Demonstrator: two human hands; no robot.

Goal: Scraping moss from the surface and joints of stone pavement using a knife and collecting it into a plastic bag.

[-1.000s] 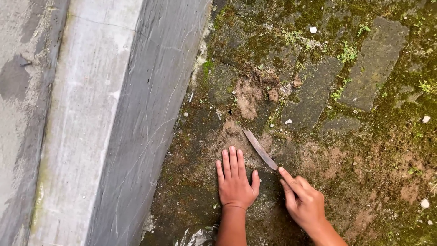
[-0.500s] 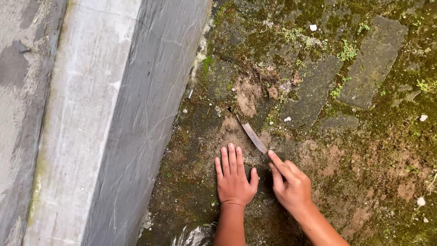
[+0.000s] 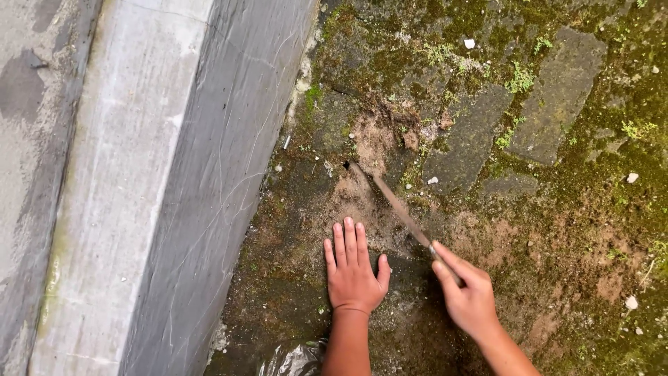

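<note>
My left hand lies flat, palm down, on the damp mossy ground, fingers together and pointing away from me. My right hand grips the handle of a long thin blade that slants up and to the left. The blade's tip rests on a scraped patch of bare brown soil beside the wall. The blade looks blurred along its length.
A grey concrete wall runs down the left side. Flat grey paving stones lie half buried in moss at the upper right. Small white pebbles are scattered about. A crumpled clear plastic bag sits by my left forearm.
The blade has swung out further up and left, its tip now at the bare soil patch. My right hand shifted slightly with it. My left hand stayed flat in place.
</note>
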